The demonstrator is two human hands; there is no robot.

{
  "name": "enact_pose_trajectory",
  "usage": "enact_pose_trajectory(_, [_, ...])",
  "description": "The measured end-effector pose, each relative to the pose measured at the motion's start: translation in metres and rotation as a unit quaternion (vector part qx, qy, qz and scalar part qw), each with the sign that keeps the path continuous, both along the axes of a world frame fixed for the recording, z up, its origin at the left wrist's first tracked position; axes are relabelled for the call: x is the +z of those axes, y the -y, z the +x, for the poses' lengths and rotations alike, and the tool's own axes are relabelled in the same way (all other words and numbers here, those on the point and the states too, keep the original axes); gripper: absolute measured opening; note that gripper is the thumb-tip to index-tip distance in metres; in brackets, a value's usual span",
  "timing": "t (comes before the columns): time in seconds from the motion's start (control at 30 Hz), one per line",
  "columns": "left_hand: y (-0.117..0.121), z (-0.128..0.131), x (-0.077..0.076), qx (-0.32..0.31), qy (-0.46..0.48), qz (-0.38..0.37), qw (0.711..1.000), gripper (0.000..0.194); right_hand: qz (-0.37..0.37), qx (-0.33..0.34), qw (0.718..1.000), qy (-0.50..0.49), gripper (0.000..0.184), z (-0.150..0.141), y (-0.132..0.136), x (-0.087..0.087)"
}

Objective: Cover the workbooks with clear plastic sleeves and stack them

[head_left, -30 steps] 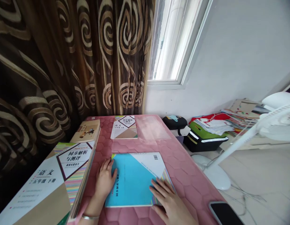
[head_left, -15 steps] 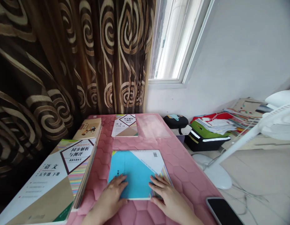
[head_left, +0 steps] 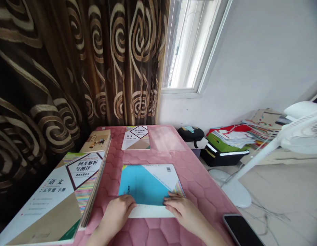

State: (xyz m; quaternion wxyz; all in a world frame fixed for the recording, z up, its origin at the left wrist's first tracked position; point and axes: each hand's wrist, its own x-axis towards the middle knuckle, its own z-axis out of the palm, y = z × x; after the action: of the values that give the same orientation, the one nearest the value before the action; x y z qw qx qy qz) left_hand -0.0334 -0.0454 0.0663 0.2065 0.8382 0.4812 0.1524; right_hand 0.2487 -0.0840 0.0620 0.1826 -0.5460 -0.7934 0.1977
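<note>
Obs.: blue bk (head_left: 144,181) lay on pink desk (head_left: 199,181), near end, straight in front of the wearer, betw. stack (head_left: 54,201) (L) and phone (head_left: 241,229) (R). Barcode (head_left: 169,169) at far R corner, hence prob. back cover up. Near edge of cover (head_left: 149,194) was lifted; white pg (head_left: 151,212) showed as a strip below it.

L hand (head_left: 119,209): at near L corner; fingers bent, pressed together, appeared to pinch cover edge, thumb mostly hidden. R hand (head_left: 183,209): at near R part of same edge; fingers slightly spread over cover, thumb low by the white pg, edge apparently pinched betw. them. Exact thumb contact: can't tell. Two-handed hold, one per end, prob. kept the edge level & the thin cover from creasing. Wrists came in low from the near side, prob. so the bk stayed steady on the desk.

Stack sat along L side, bks flush-ish, smaller brown bk (head_left: 95,141) at its far end; prob. parked there to leave working room. Booklet (head_left: 136,138) lay flat at far edge, clear sheet (head_left: 166,138) just beside it, both well apart from hands. Phone at near R edge, prob. out of the way of R forearm. Fan (head_left: 263,157) stood on floor, R of desk.
</note>
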Motion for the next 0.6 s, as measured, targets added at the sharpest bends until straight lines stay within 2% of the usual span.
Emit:
enact_pose_trajectory(0.07, [-0.005, -0.003, 0.001, 0.038, 0.037, 0.043, 0.998, 0.025, 0.02, -0.044, 0.998, 0.041, 0.031, 0.0, -0.006, 0.002])
enact_pose_trajectory(0.13, [-0.014, -0.008, -0.001, 0.103, 0.13, 0.077, 0.983, 0.022, 0.056, -0.08, 0.991, 0.092, 0.029, 0.001, -0.013, 0.007])
enact_pose_trajectory(0.23, [-0.033, -0.012, -0.007, 0.214, 0.311, 0.056, 0.924, 0.033, 0.146, -0.11, 0.974, 0.13, 0.027, 0.004, -0.029, 0.018])
enact_pose_trajectory(0.3, [-0.046, -0.01, -0.011, 0.249, 0.375, 0.019, 0.893, 0.037, 0.21, -0.125, 0.961, 0.134, 0.031, 0.003, -0.041, 0.026])
enact_pose_trajectory(0.4, [-0.063, -0.003, -0.015, 0.286, 0.361, 0.009, 0.888, 0.033, 0.285, -0.157, 0.938, 0.121, 0.034, -0.01, -0.058, 0.034])
enact_pose_trajectory(0.5, [-0.076, 0.004, -0.015, 0.331, 0.319, 0.017, 0.888, 0.025, 0.337, -0.169, 0.922, 0.087, 0.032, -0.042, -0.072, 0.031])
enact_pose_trajectory(0.6, [-0.085, 0.009, -0.016, 0.345, 0.292, 0.006, 0.892, 0.017, 0.339, -0.079, 0.935, 0.073, 0.034, -0.079, -0.082, 0.014])
